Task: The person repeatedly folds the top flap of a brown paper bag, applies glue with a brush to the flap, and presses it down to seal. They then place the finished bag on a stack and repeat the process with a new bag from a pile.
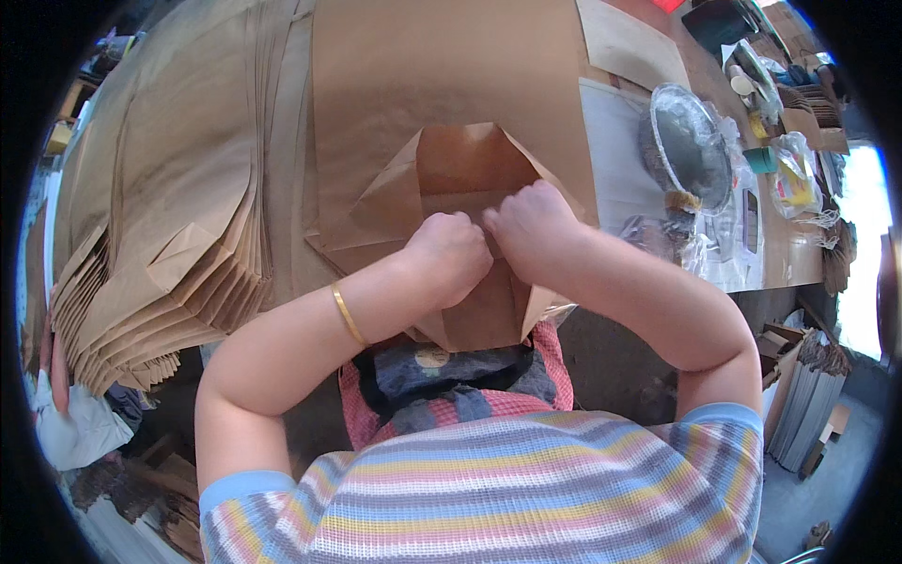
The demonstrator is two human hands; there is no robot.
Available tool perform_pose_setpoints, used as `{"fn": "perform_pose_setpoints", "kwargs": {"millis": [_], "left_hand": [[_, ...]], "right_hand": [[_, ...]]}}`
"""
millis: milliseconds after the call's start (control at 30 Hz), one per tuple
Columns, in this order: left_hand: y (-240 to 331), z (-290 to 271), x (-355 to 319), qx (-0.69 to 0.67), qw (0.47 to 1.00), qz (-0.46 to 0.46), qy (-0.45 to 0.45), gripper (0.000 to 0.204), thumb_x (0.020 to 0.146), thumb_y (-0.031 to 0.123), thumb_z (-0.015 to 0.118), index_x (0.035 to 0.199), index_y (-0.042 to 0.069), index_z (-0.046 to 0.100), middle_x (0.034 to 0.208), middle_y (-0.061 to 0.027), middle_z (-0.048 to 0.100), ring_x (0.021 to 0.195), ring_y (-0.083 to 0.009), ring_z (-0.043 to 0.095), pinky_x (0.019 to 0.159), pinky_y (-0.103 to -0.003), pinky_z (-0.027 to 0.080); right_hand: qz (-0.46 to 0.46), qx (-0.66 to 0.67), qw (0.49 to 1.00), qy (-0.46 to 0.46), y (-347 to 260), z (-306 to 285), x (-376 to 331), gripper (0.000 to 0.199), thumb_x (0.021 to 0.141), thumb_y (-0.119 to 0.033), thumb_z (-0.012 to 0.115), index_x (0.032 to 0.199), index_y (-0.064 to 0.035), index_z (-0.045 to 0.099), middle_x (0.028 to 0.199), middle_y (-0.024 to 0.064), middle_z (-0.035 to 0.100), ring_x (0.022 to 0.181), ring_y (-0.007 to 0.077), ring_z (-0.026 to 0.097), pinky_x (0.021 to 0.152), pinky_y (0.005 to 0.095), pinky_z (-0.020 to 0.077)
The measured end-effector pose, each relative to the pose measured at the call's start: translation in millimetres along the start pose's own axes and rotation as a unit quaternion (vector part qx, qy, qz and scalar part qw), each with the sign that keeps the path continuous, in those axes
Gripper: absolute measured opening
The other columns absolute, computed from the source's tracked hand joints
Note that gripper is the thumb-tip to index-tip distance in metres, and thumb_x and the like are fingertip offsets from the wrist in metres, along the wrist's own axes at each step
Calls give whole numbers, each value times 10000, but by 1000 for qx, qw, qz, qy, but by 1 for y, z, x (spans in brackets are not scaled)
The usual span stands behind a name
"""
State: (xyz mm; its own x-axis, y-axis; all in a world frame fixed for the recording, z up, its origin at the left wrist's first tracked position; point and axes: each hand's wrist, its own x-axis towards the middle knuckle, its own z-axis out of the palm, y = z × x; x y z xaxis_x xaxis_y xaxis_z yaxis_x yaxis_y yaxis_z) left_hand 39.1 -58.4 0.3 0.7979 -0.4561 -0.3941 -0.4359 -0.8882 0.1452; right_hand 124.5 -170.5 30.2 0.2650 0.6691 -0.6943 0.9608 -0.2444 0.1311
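A large brown kraft paper bag [442, 85] lies on the work surface before me. Its near end is spread out into folded flaps, with a dark inner pocket showing just beyond my hands. Both hands meet over the middle of this folded end, knuckles up and nearly touching. My left hand [449, 258], with a gold bangle on its wrist, is closed on the paper. My right hand [534, 224] is closed on it too, a little farther from me. The fingertips of both are hidden underneath. One flap hangs past the table edge toward my lap.
At left, several brown paper bags [178, 122] lie stacked, their folded ends fanned out. A round basin [660, 141] with a cloudy, wet-looking inside stands at right, near a brush [683, 200] and plastic wrappings. Bundled strips [803, 404] stand on the floor at right.
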Motion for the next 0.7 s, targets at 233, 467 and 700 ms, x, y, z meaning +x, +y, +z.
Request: {"fn": "perform_pose_setpoints", "kwargs": {"millis": [233,467,700], "left_hand": [[-15,-30,-13,-30,937,-242,-250,276,856,172,617,1094,45,674,1125,-115,665,1013,-278,662,820,-353,555],[-59,-1,-74,-197,928,-315,13,563,727,43,650,1280,57,546,1232,-139,602,1192,-304,553,974,-350,476],[-81,20,-74,-357,912,-148,137,456,652,26,655,1108,23,659,1219,-172,610,1144,-326,562,992,-366,440]], "right_hand": [[163,63,984,38,13,30,8,557,729,-95,692,1257,-80,515,1097,107,678,1023,261,665,854,365,535],[94,186,936,284,34,51,-10,512,687,-83,695,1181,-88,560,1062,158,645,1065,343,601,876,419,514],[-147,294,934,137,30,41,-37,208,735,-218,693,884,-72,684,869,138,656,863,358,637,756,446,518]]}}
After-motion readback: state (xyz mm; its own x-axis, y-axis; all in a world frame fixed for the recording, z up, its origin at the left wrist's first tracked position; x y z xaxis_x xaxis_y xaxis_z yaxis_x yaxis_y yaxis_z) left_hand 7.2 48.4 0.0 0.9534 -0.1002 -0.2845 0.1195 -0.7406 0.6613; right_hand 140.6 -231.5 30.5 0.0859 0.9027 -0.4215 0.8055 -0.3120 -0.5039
